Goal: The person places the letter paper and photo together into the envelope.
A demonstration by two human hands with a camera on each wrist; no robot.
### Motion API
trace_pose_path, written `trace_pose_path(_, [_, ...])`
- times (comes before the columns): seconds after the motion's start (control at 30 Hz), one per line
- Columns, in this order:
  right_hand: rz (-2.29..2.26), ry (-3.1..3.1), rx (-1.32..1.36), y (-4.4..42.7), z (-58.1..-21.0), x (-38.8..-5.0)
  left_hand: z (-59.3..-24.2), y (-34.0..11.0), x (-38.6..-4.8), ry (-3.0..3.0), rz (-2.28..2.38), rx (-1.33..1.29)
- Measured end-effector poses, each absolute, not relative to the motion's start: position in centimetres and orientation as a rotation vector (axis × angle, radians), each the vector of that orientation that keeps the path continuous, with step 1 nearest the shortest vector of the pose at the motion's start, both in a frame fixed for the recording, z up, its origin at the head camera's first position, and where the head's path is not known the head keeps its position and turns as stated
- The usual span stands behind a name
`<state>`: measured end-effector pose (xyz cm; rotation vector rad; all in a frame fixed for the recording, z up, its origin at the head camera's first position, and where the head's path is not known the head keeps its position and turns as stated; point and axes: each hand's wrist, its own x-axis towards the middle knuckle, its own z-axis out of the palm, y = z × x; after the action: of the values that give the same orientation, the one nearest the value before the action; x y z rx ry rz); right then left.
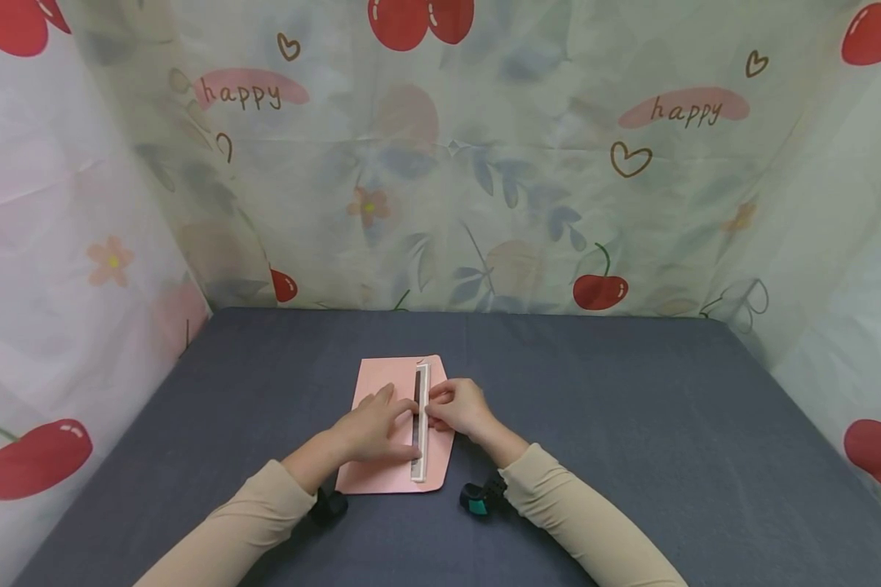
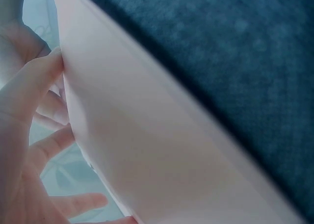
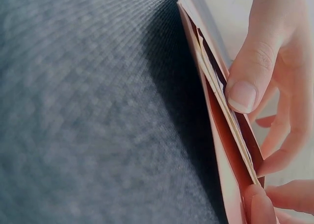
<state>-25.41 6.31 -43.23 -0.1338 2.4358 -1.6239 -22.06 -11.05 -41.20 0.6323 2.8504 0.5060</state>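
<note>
A pink envelope (image 1: pixel 385 375) lies on the dark cloth, its flap spread to the right. In the right wrist view its pocket gapes a little, and thin pale card-like sheets (image 3: pixel 230 113) stand inside. From above, a white strip of these sheets shows along the opening. My left hand (image 1: pixel 373 425) rests over the envelope, thumb and index finger apart and touching the left edge of the opening. My right hand (image 1: pixel 464 406) has curled fingers at the right side, pinching the edge of the sheets between thumb and finger. How deep the sheets reach is hidden.
Dark grey cloth (image 1: pixel 609 424) covers the table around the envelope. Cherry-print curtains (image 1: pixel 448 204) hang behind it and at both sides. Black wrist devices (image 1: pixel 477 499) sit under the wrists, close to the envelope's near edge.
</note>
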Motion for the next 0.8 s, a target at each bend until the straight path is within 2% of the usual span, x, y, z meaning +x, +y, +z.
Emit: trace_pose_path(0.8, [-1.686,2.316,-0.119,5.84,-43.26,-25.23,-41.12,-11.08,-22.01,2.847,0.495,0.628])
